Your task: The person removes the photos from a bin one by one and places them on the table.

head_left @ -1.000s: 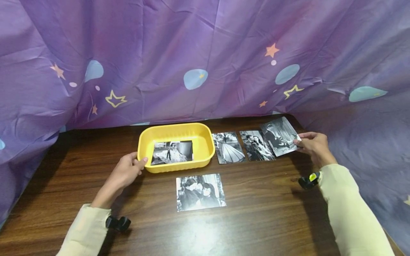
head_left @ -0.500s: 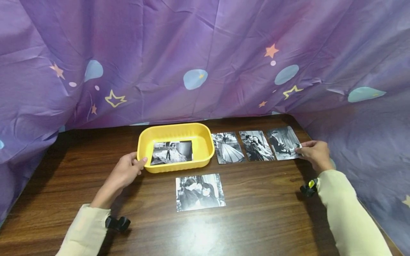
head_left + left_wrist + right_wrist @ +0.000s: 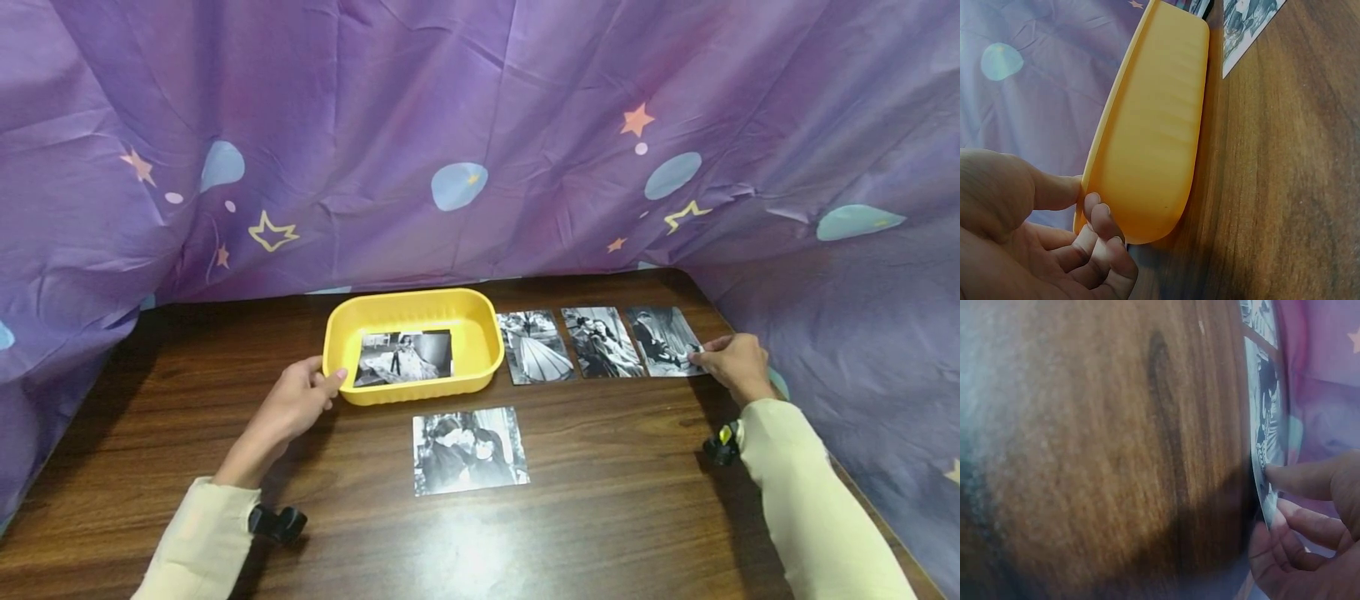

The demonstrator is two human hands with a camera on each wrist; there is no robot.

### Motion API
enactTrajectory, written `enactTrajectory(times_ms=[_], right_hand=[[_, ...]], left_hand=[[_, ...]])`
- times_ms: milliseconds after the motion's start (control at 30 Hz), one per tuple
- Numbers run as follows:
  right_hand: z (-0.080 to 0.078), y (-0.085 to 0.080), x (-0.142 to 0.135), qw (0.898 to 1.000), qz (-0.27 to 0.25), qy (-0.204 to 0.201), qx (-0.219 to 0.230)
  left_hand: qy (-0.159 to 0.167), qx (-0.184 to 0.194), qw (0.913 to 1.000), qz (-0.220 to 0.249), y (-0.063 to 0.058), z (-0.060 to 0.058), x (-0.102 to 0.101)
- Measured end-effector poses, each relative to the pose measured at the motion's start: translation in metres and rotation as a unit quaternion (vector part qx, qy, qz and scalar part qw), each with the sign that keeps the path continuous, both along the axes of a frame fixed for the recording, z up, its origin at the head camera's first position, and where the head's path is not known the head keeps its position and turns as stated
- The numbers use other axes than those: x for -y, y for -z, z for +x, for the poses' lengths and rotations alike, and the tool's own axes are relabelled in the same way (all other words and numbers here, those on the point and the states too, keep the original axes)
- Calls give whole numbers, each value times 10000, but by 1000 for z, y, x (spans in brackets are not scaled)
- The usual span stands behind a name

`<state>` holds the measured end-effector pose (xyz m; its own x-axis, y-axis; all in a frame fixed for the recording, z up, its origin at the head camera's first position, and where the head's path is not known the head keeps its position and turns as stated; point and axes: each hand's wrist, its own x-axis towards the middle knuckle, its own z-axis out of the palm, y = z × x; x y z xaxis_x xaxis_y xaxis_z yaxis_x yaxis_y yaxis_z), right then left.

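Note:
My left hand (image 3: 298, 398) pinches the near left corner of a yellow plastic basket (image 3: 480, 360), thumb over the rim and fingers curled outside, as the left wrist view also shows. Inside the basket lies a black-and-white photo (image 3: 405, 358). At the far right of the table, my right hand (image 3: 738, 365) pinches the right edge of another black-and-white photo (image 3: 662, 340). In the right wrist view the thumb is on top of this photo (image 3: 1266, 419), with fingers under its edge. It lies close over the table, in a row with two more.
Between basket and held photo lie a photo of a wide gown (image 3: 536, 346) and a photo of a couple (image 3: 602, 342). Nearer on the brown wooden table (image 3: 615, 500) lies a separate photo (image 3: 470, 450). A purple curtain (image 3: 375, 150) hangs along the table's back and right side.
My right hand has lowered the photo it holds and shifted it right, from tilted over the couple photo to flat beside it. The left hand and basket have stayed in place.

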<state>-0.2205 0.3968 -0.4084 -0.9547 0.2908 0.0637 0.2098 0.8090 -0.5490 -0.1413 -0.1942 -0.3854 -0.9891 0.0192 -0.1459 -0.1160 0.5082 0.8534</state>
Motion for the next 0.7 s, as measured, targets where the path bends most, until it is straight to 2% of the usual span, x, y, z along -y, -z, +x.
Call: enactTrajectory(times_ms=[233, 500, 700], right_hand=[[0, 0, 0, 9998, 133, -177, -7], [-2, -2, 4, 9992, 355, -168, 56], [-11, -16, 20, 9991, 324, -86, -246]], left_hand=[[-19, 38, 10000, 48, 0, 0, 0], [-22, 48, 10000, 60, 0, 0, 0], [-25, 100, 9999, 26, 0, -1, 0]])
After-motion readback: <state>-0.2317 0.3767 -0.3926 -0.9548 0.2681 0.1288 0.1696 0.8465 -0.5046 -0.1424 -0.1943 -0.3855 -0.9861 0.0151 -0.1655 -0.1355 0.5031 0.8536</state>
